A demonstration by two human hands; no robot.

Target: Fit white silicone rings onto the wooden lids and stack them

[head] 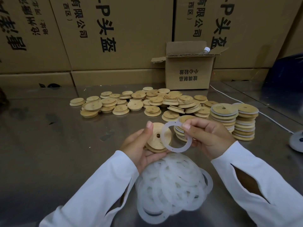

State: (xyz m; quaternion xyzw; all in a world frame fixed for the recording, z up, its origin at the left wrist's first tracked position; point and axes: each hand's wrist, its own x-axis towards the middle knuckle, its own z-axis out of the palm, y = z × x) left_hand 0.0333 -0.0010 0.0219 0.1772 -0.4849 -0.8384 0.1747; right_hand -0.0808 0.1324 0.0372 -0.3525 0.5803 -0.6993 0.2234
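- Action at centre frame: the left hand (139, 145) cradles a round pale wooden lid with a centre hole (155, 140), thumb curled over its upper edge and fingers (154, 155) cupped beneath. The stepped face tilts up toward the camera, my guess so the ring's seat is in plain sight.
- The right hand (208, 138) pinches a thin, flat white silicone ring (180, 148) by its upper right rim between thumb and forefinger. The other fingers curl behind it.
- The ring overlaps the lid's right edge and is not yet seated on it. It looks lined up to be stretched over the raised step.
- Lower centre, a floppy heap of white silicone rings (172, 182) lies on the grey steel worktop (57, 136), just below the wrists, handy for the next pick.
- Across the middle of the frame sprawls a scatter of bare wooden lids (139, 102), with plenty yet to be ringed.
- Right of centre stand two tall stacks of ringed lids (244, 123), with white edges showing between the wood. A shorter stack (178, 130) sits partly behind the right hand and looks the likely drop spot.
- At the back, a small open cardboard box (188, 74) stands against a wall of big printed brown cartons (114, 30).
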